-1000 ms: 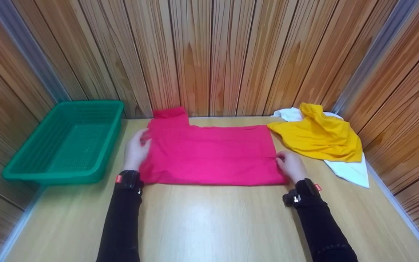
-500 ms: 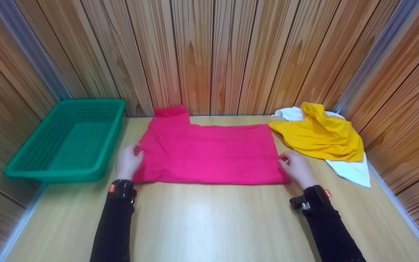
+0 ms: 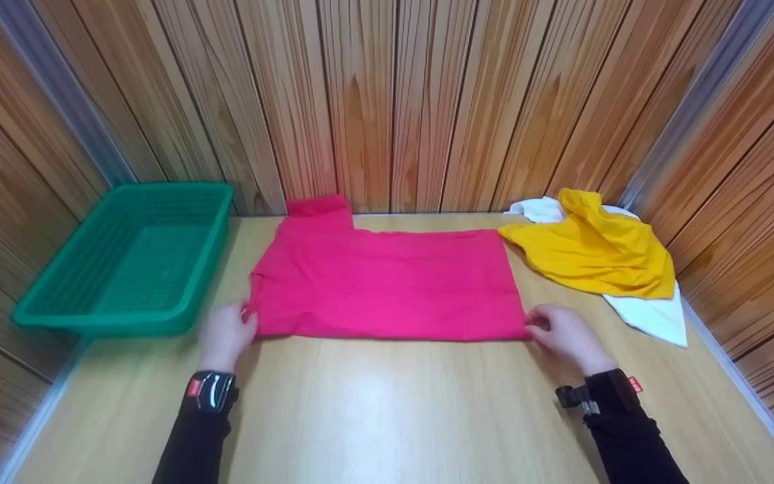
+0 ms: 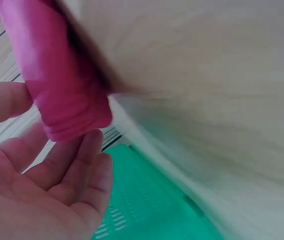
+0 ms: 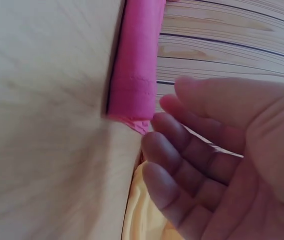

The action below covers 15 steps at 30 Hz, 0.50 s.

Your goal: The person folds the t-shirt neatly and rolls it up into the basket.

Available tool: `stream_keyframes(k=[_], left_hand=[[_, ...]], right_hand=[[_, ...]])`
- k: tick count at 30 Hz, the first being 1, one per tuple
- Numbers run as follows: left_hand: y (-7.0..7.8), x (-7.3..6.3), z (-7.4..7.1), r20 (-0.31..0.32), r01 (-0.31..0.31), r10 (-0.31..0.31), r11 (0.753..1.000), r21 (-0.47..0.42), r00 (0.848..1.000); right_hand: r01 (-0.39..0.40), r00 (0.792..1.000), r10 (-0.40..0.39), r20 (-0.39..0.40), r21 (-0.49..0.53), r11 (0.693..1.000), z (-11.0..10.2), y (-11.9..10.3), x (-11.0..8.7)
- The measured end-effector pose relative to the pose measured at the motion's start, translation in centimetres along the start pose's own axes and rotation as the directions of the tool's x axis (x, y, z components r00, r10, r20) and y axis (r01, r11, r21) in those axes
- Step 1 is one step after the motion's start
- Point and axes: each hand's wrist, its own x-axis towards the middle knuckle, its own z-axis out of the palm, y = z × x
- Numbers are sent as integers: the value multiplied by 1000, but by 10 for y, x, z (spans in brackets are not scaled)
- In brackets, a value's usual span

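A bright pink T-shirt (image 3: pixel 387 286), folded lengthwise with one sleeve jutting out at the back left, lies across the table. My left hand (image 3: pixel 226 333) is at its near left corner. In the left wrist view the thumb and loosely bent fingers (image 4: pixel 89 155) come right up to the cloth end. At the near right corner is my right hand (image 3: pixel 568 336). The right wrist view shows its relaxed fingers (image 5: pixel 164 150) right beside the folded edge, with the thumb apart from the cloth.
A green plastic basket (image 3: pixel 202 275) stands on the left with nothing in it. On the right, a crumpled yellow garment (image 3: pixel 602 255) lies over a white cloth (image 3: pixel 652 319). Wood-panelled walls (image 3: pixel 373 107) enclose the table (image 3: pixel 373 410) at the back and sides.
Both hands have slid nearer along the T-shirt's two ends to its near corners. The left end of the shirt now spreads farther left and looks straighter.
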Motion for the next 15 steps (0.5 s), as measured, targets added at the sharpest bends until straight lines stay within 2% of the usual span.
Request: stream_keyframes(k=[4, 9, 15], left_hand=[[-4, -8, -2, -2, 16, -16, 997, -77, 1000], [-8, -14, -6, 26, 78, -74, 980, -186, 997], [-10, -16, -9, 69, 115, -103, 973, -202, 992]], right_hand=[[-23, 1000, 23, 8, 10, 1000, 1, 1, -3], [-70, 997, 69, 38, 48, 996, 4, 1, -3], [-69, 997, 67, 38, 40, 997, 12, 0, 0]])
